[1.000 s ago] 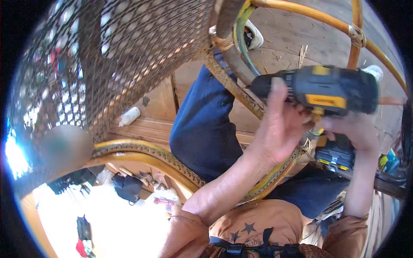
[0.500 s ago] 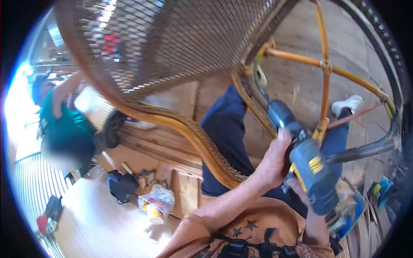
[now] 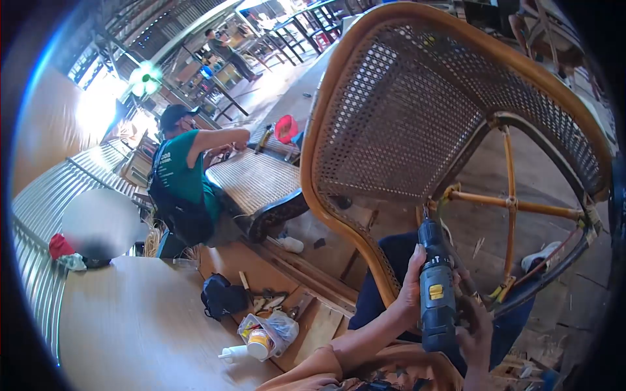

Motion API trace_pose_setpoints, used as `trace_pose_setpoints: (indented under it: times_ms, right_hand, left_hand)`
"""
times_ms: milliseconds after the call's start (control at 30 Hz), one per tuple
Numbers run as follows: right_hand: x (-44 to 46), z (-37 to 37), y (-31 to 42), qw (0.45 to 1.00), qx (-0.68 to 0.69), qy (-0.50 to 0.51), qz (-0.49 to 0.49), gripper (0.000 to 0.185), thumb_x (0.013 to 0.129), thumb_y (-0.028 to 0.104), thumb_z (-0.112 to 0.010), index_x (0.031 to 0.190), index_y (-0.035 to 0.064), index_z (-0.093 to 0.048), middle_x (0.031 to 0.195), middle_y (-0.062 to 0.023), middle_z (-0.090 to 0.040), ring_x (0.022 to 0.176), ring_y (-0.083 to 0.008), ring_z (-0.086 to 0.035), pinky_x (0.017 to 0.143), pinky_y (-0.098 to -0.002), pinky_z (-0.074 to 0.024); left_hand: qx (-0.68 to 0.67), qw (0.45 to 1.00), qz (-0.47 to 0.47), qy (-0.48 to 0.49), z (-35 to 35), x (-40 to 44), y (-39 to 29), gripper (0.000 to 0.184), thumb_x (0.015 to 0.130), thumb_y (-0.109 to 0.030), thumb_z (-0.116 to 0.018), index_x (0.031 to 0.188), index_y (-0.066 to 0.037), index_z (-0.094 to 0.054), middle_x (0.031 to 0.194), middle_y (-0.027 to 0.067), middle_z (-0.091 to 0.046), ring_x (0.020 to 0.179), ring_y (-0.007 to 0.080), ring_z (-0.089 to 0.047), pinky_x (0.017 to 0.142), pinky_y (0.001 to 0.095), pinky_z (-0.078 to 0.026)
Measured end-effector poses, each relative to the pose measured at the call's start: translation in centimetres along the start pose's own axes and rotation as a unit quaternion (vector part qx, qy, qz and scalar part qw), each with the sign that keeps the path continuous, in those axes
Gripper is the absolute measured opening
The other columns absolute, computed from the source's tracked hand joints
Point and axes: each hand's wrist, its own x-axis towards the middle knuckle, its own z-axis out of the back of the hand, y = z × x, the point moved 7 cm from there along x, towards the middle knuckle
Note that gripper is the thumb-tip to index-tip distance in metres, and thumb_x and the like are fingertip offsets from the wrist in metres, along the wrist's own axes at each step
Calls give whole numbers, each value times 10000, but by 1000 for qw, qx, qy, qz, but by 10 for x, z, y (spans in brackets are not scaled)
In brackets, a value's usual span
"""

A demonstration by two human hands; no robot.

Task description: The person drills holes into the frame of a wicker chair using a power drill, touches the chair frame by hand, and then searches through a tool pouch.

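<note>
A dark cordless drill (image 3: 437, 296) with a yellow switch lies between my two hands, its chuck pointing away from me. My left hand (image 3: 411, 280) is closed on the front of its body, thumb along the side. On the drill's right my right hand (image 3: 477, 329) is wrapped at the handle, which is mostly hidden beneath the body. The bit's end is at the rattan frame of a chair (image 3: 385, 264), near a joint below the woven cane panel (image 3: 404, 111); whether it is in the frame I cannot tell. Crossed rattan braces (image 3: 512, 203) join at the chair's underside.
A co-worker in a green shirt (image 3: 189, 173) bends over another cane seat (image 3: 257, 179) at the left. On a wooden board are a black bag (image 3: 222, 296), a plastic basket with a tub (image 3: 259, 344) and a white bottle (image 3: 233, 354). A fan (image 3: 145, 79) stands behind.
My view has swung up and left, bringing the co-worker and workshop into sight. The drill, still in both hands, now points more straight ahead, its bit at the chair frame.
</note>
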Motion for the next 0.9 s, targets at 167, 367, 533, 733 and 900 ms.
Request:
trace_pose_setpoints:
  times_ms: [167, 367, 533, 733, 900]
  right_hand:
    - [15, 40, -69, 989, -38, -93, -107, 406, 820, 188, -632, 1134, -49, -532, 984, -78, -607, 889, -142, -568, 785, -265, -447]
    - [16, 70, -168, 968, -185, -145, -82, 294, 823, 121, -591, 1076, -28, -572, 919, -103, -622, 867, -185, -589, 782, -290, -452]
    - [39, 78, -179, 939, -320, -124, -3, 237, 830, 77, -553, 1049, -5, -589, 915, -151, -611, 902, -279, -597, 799, -339, -451]
    - [129, 76, -186, 919, -364, -141, -60, 255, 818, 149, -593, 1033, 13, -585, 991, -191, -579, 961, -363, -539, 811, -424, -427]
    - [199, 25, -182, 907, -414, -74, 19, 393, 742, 255, -675, 1062, 44, -585, 1007, -167, -581, 947, -358, -547, 816, -414, -444]
  left_hand:
    - [-65, 993, -16, 93, 9, 18, -14, 705, 774, -711, -455, 941, -33, -554, 762, 123, -641, 793, 240, -630, 778, 349, -509]
    - [-95, 992, -46, 77, 29, 44, -38, 719, 776, -722, -434, 914, -25, -549, 731, 113, -636, 787, 256, -620, 849, 378, -455]
    - [-43, 993, -83, 77, 47, 61, -62, 700, 762, -688, -473, 917, -8, -546, 710, 110, -618, 783, 269, -611, 872, 402, -437]
    - [-2, 980, -150, 129, 62, 55, -84, 818, 797, -748, -338, 988, 24, -535, 788, 129, -626, 911, 294, -544, 907, 457, -393]
    - [-69, 987, -124, 79, 72, 61, -85, 811, 785, -726, -379, 967, 50, -529, 744, 156, -607, 884, 306, -558, 878, 431, -427]
